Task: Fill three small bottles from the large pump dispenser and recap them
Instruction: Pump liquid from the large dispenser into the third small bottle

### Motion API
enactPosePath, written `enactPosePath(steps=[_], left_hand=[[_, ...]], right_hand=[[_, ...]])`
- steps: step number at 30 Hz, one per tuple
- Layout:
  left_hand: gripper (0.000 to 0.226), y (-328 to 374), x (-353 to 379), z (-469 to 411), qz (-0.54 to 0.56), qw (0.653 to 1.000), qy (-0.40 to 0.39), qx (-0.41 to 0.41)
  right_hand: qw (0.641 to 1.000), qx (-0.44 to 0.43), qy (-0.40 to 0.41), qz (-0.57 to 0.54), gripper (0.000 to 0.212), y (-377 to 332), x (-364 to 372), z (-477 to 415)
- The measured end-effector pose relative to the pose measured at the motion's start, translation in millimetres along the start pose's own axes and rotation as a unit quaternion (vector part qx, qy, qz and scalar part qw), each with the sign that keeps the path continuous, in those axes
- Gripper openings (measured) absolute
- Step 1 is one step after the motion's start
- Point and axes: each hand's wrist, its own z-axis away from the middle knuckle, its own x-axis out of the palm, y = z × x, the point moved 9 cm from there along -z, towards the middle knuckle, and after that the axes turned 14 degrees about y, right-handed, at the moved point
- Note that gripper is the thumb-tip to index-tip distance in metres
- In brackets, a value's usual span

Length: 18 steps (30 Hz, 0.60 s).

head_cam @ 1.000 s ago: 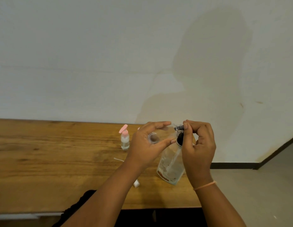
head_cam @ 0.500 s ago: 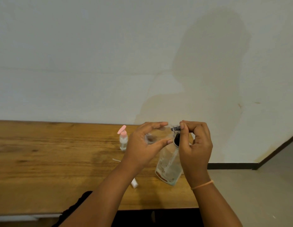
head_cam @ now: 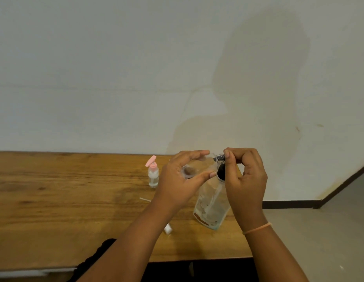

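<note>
Pinching dispenser nozzle (head_cam: pixel 218 158) with right fingers (head_cam: pixel 231 154), left fingers (head_cam: pixel 197 153) gripping small bottle (head_cam: pixel 189 172), wooden table (head_cam: pixel 55 200), white wall (head_cam: pixel 116 68)

It was a plain indoor room, more like a corner of a home or a simple workroom than a kitchen or a lab, though which of the two could not be told. A pale painted wall (head_cam: pixel 95 68), marked by a yellowish stain (head_cam: pixel 197 127), rose behind a long wooden table (head_cam: pixel 55 200) with worn grain. A dark skirting board (head_cam: pixel 288 204) edged a smooth grey floor (head_cam: pixel 329 231), and a small pink-topped bottle (head_cam: pixel 153 176) of the toiletry kind stood on the table.
</note>
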Motion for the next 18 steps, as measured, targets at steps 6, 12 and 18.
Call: enactPosePath(steps=[6, 12, 18], left_hand=[[0.042, -9.4, 0.7, 2.9, 0.001, 1.000, -0.005, -0.021], [0.042, -3.7, -1.0, 3.5, 0.004, 1.000, 0.006, -0.007], [0.043, -2.0, 0.3, 2.3, 0.002, 1.000, 0.000, 0.000]], right_hand=[[0.999, 0.035, 0.004, -0.027, 0.010, 5.9, -0.8, 9.3], [0.997, 0.073, 0.009, -0.040, 0.019, 5.1, -1.1, 9.4], [0.998, 0.053, 0.007, -0.034, 0.018, 2.4, -1.1, 4.9]])
